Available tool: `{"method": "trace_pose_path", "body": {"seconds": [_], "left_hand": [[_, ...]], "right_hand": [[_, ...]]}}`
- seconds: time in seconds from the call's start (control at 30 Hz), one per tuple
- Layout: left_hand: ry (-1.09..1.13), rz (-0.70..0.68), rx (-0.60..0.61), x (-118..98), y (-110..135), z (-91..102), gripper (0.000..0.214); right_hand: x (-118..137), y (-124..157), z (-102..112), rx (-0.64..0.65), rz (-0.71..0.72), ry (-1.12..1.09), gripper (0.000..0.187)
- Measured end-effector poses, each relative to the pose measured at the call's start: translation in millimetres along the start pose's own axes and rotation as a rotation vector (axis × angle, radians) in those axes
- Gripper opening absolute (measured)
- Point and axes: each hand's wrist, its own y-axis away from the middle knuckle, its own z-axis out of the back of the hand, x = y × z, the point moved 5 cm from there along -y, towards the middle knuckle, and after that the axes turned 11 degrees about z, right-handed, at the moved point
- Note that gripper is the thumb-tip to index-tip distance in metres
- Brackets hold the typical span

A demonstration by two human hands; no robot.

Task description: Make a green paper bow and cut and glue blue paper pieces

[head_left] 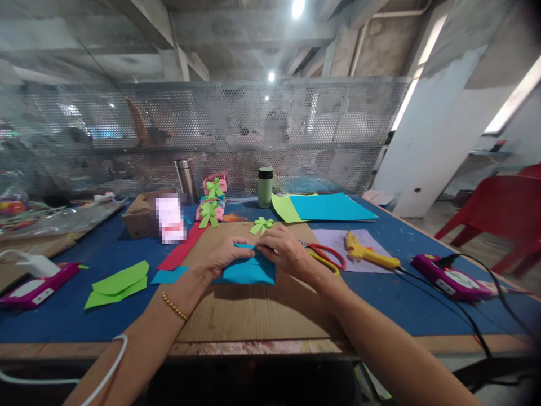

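Observation:
Both hands hold a folded piece of blue paper (249, 272) above a brown cardboard sheet (253, 316). My left hand (226, 255) pinches its upper left edge, thumb along the fold. At the upper right edge, the fingers of my right hand (281, 248) are bent and closed on the same paper; their tips are partly hidden. A blue paper strip (169, 275) lies left of my left wrist. Just beyond the hands sits a cut green paper piece (262, 225). Scissors (327, 256) with red and yellow handles rest right of my right hand.
A yellow glue gun (372, 254) lies on pale purple paper at right, its cable running to a purple power strip (450, 276). Blue sheets (333, 207), a green bottle (265, 188) and a steel flask (185, 180) stand farther back. Green paper (118, 285) lies left.

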Motion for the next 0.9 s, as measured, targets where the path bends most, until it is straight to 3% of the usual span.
{"method": "trace_pose_path", "body": {"seconds": [0.3, 0.57, 0.73, 0.9], "left_hand": [[0.051, 0.024, 0.01, -1, 3, -1.5, 0.039], [0.056, -0.008, 0.095, -4, 6, -5.9, 0.046], [0.073, 0.02, 0.093, 0, 4, -3.9, 0.048], [0.092, 0.006, 0.167, -1, 5, -6.9, 0.05]], "right_hand": [[-3, 1, 3, -0.054, -0.118, -0.063, 0.016], [-14, 5, 0, -0.083, -0.44, -0.315, 0.013], [-19, 5, 1, -0.056, -0.466, -0.398, 0.021], [-21, 6, 0, -0.052, -0.467, -0.385, 0.031]]}}
